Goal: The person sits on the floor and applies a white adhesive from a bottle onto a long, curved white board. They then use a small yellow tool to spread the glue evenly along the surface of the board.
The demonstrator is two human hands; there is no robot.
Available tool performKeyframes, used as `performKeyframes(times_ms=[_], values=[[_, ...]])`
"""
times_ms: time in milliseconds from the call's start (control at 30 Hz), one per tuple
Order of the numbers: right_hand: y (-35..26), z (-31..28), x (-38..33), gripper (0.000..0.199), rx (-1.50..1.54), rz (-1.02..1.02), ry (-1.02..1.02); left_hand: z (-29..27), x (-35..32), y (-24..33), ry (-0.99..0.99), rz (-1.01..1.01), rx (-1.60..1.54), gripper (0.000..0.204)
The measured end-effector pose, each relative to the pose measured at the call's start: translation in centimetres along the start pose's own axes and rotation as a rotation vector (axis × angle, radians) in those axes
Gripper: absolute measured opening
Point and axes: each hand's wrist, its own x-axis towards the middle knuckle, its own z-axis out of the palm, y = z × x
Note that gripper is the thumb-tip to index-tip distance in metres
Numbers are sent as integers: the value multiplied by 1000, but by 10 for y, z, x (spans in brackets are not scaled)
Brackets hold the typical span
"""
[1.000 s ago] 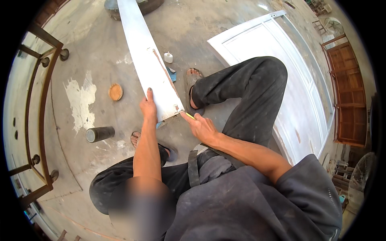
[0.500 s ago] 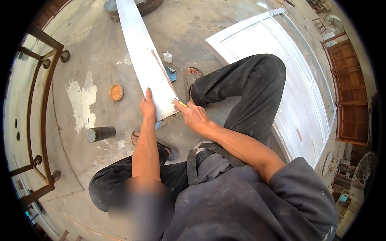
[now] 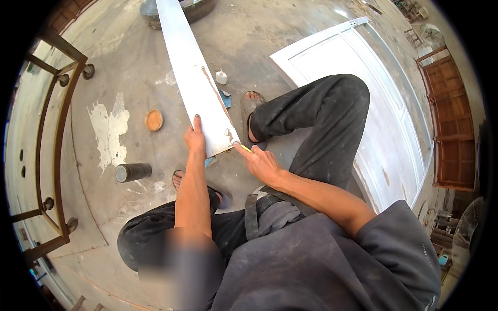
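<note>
A long white board (image 3: 189,67) slants away from me, its near end between my hands. Brown scraped patches show along its right edge and near corner. My left hand (image 3: 195,138) grips the left edge close to the near end, thumb on top and the other fingers hidden beneath. In my right hand (image 3: 262,163) is a slim tool with a yellow-green handle (image 3: 246,149), closed in the fingers. Its tip is at the board's near right corner, with the index finger stretched along it; what kind of tool it is cannot be made out.
A round dish of orange-brown paste (image 3: 154,119), a dark cylinder (image 3: 133,172) and a small white bottle (image 3: 221,77) are on the floor. A white panelled door (image 3: 327,57) lies right. A wheeled metal frame (image 3: 65,140) stands left. A tyre-like ring (image 3: 199,9) is under the board's far end.
My right hand and the tool have moved slightly down and right, from the board's top face to its near corner. The whole view has shifted a little; my left hand keeps its grip.
</note>
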Motion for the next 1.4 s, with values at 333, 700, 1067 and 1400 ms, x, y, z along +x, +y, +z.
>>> performKeyframes(times_ms=[333, 700, 1067, 1400], values=[[2, 9, 10, 54, -10, -68, 81, -1, -1, -2, -8, 4, -9, 73], [2, 12, 34, 58, -8, -29, 93, 0, -3, 2, -14, -38, 2, 73], [4, 18, 40, 51, 28, -16, 200, 1, -19, 23, -28, -30, -21, 75], [-1, 13, 46, 52, 34, 22, 118, 4, -6, 6, -23, -37, -85, 69]])
